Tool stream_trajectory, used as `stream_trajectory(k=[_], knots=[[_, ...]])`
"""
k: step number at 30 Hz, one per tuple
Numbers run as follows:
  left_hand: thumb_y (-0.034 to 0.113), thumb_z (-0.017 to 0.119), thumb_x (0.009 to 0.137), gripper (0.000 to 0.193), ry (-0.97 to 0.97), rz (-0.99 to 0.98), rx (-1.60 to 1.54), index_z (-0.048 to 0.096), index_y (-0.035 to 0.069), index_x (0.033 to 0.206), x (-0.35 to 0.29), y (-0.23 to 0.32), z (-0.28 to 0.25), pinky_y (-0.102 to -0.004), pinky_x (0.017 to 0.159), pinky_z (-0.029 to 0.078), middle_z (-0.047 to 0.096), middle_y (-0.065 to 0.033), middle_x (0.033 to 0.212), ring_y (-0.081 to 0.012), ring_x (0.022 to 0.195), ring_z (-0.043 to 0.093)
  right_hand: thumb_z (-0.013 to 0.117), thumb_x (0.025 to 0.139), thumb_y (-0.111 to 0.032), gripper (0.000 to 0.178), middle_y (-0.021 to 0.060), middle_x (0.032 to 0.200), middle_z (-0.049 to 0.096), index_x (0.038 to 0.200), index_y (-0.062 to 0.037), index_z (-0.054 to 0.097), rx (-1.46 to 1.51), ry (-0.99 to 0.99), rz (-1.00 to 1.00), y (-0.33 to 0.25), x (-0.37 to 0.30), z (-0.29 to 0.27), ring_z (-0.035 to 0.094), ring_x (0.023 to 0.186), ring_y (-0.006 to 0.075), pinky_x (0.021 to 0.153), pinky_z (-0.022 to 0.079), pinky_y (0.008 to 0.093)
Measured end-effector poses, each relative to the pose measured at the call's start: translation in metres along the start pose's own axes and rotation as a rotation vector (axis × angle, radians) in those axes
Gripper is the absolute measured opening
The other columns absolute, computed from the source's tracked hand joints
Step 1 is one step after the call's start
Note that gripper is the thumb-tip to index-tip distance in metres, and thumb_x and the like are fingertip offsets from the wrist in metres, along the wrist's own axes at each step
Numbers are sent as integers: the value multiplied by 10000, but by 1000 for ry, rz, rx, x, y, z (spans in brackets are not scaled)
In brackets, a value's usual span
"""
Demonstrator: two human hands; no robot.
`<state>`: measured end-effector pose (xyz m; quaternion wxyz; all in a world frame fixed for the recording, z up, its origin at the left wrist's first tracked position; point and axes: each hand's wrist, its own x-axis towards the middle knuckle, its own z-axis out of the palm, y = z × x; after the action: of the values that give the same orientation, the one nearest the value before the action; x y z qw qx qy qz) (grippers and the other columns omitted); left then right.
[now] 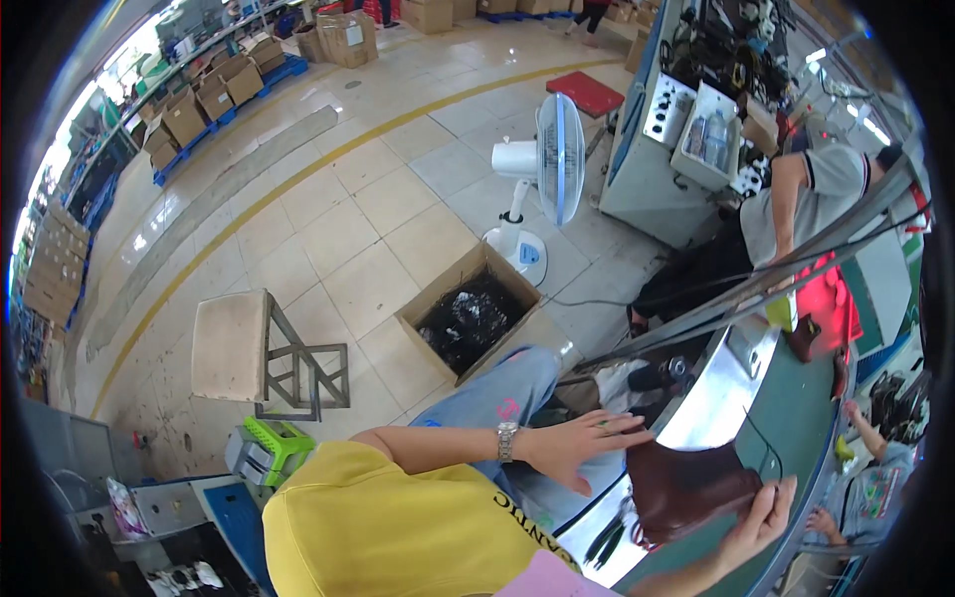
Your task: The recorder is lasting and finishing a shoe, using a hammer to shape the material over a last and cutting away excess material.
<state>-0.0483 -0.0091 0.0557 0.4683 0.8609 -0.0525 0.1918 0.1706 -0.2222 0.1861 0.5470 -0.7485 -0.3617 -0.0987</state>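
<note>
A dark brown leather piece [688, 488], shaped like a boot upper, is held over the workbench. My right hand [764, 519] pinches its right edge, thumb and fingers closed on the leather. At the opposite edge, my left hand [582, 448], with a metal watch [506, 441] on the wrist, has its fingers stretched out and apart. Its fingertips reach the leather's upper left corner; whether they touch it I cannot tell. Below lie a shiny metal plate [686, 426] and the green bench top [791, 408]. Dark-handled tools [607, 540] rest beside the leather.
A cardboard box [423, 333] holding dark plastic stands on the floor by my leg, near a white fan [559, 159]. A stool [231, 346] is at left. One co-worker [776, 214] sits ahead at right; another person [875, 497] is at far right. A cable crosses between.
</note>
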Motion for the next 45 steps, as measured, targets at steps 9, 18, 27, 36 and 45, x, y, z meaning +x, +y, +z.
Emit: stream_trajectory(k=[9, 18, 27, 36, 45], knots=[[158, 806, 756, 978, 138, -216, -462, 218, 28, 1527, -59, -22, -53, -361, 1178, 206, 274, -156, 1569, -259, 1447, 269, 675, 853, -64, 106, 67, 769, 513, 873, 24, 621, 275, -408, -66, -58, -16, 191, 491, 695, 154, 638, 392, 277], [-25, 783, 710, 1100, 314, -300, -616, 93, 77, 1560, -88, -74, -41, -339, 1145, 286, 242, -120, 1584, -211, 1428, 300, 633, 928, -114, 395, 86, 1139, 592, 1298, 4, 564, 525, -671, 339, -21, -76, 191, 596, 1025, 143, 862, 512, 279], [-25, 788, 694, 1099, 265, -308, -529, 115, 75, 1558, -78, -76, -45, -340, 1142, 288, 245, -131, 1584, -215, 1427, 307, 723, 841, -139, 626, 118, 1334, 505, 1411, -65, 477, 430, -729, 238, -25, -109, 179, 552, 1152, 242, 963, 448, 367], [64, 797, 760, 724, 152, -717, -701, 434, 28, 1385, -99, -76, -68, -324, 956, 488, 594, -98, 1262, -177, 1108, 603, 719, 840, -144, 452, 199, 1226, 586, 1257, -29, 586, -400, -418, 302, 66, -170, 106, 569, 1125, 376, 934, 470, 404], [345, 752, 847, 653, -33, -1047, -902, 479, 3, 1331, -47, -73, -41, -299, 865, 502, 614, -86, 1168, -144, 1012, 605, 722, 828, -211, 625, 200, 1269, 527, 1383, -51, 483, -870, -281, 567, 149, -246, 44, 523, 1131, 384, 961, 423, 449]])
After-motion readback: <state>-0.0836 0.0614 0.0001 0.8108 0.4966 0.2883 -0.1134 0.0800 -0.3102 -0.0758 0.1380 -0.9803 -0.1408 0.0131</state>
